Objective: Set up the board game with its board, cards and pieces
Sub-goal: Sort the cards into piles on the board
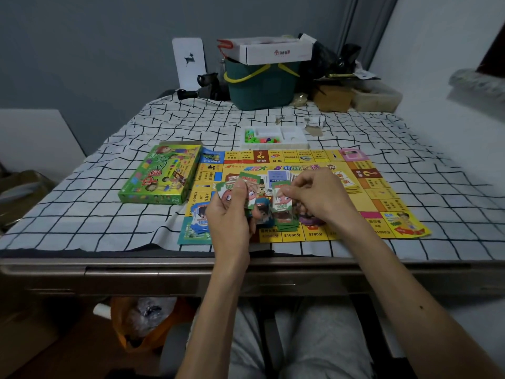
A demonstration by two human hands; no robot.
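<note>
The yellow game board (382, 198) lies flat on the checked tablecloth. My left hand (232, 214) grips a fanned stack of green play-money cards (247, 181) above the board's near left part. My right hand (319, 195) pinches one green 1000 card (282, 199) just right of that stack, over a green pile (285, 224) on the board. A blue pile (199, 220) lies by the board's near left corner. More cards (277, 177) rest at the board's centre. The green game box (161, 175) sits left of the board. A white tray (295, 138) with coloured pieces (259, 138) stands behind it.
A green basket (262, 83) with a white carton (276, 50) on top stands at the table's far edge, with dark clutter and boxes (352, 97) to its right. An orange bag (144, 321) lies on the floor under the table. My knees are below the table edge.
</note>
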